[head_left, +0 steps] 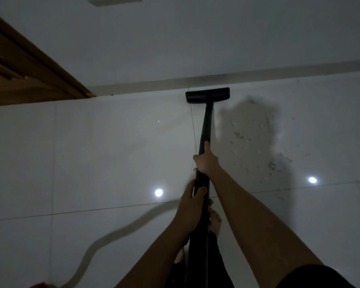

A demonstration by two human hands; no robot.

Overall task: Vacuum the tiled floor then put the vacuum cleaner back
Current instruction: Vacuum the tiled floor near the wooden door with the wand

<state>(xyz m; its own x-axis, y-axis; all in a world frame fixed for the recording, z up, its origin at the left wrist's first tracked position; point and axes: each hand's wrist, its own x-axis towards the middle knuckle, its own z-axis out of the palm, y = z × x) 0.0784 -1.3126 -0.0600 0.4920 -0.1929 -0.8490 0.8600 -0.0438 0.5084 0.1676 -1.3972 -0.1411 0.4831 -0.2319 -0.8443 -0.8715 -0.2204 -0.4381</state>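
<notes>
Pale glossy tiles make up the floor, crossed by thin grout lines and met at the far side by a white wall with a low skirting strip. At the upper left a brown wooden door frame is seen, its foot reaching the floor beside the skirting. Lower left, a grey hose is laid in a curve across the tiles, and a small patch of something red is just caught at the bottom edge, too cut off to identify. A round white light reflection is mirrored in the tile left of the hands.

The left hand is closed around the black vacuum wand at its lower part, fingers wrapped over the tube. Bare toes are partly seen beneath the forearms. The right hand is closed around the wand higher up, with the thumb laid along the tube toward the head. The wand is held slanted forward and down, and the flat black floor head is set on the tiles close to the skirting, its long side parallel with the wall.

To the right of the wand a grey patch of dust and crumbs is spread over the tile, just beside the floor head. A second round reflection is seen further right.
</notes>
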